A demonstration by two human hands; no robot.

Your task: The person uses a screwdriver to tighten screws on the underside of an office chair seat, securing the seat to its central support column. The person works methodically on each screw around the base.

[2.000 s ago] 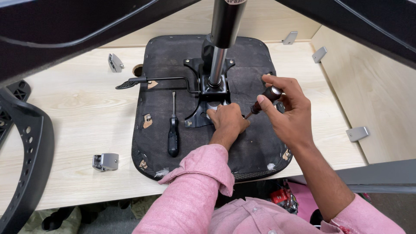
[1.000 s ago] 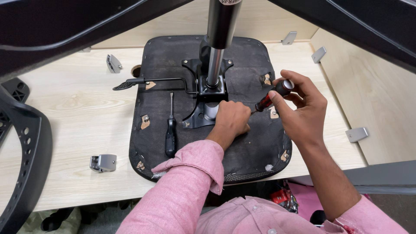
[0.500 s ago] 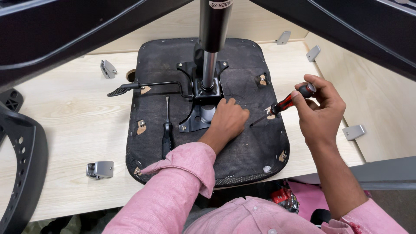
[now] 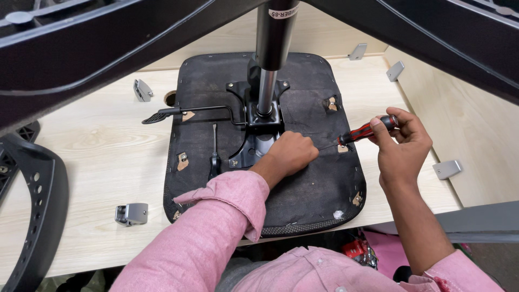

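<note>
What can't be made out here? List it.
- Head view: what the left hand grips or presses; its fingers curl under, hidden by the hand itself.
- Screwdriver tip: too small to tell whether it sits in a screw.
- Second screwdriver's handle end: covered by the pink sleeve.

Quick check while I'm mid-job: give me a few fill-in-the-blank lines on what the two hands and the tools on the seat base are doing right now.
1. The right hand holds a red-and-black ____ by its handle.
2. The left hand rests closed on the black seat base, beside the metal ____ plate at its centre.
3. A second, black-handled screwdriver lies on the seat base, to the ____ of the left hand in the picture.
4. Both sleeves are ____ in colour.

Missing words: screwdriver; mounting; left; pink
</note>
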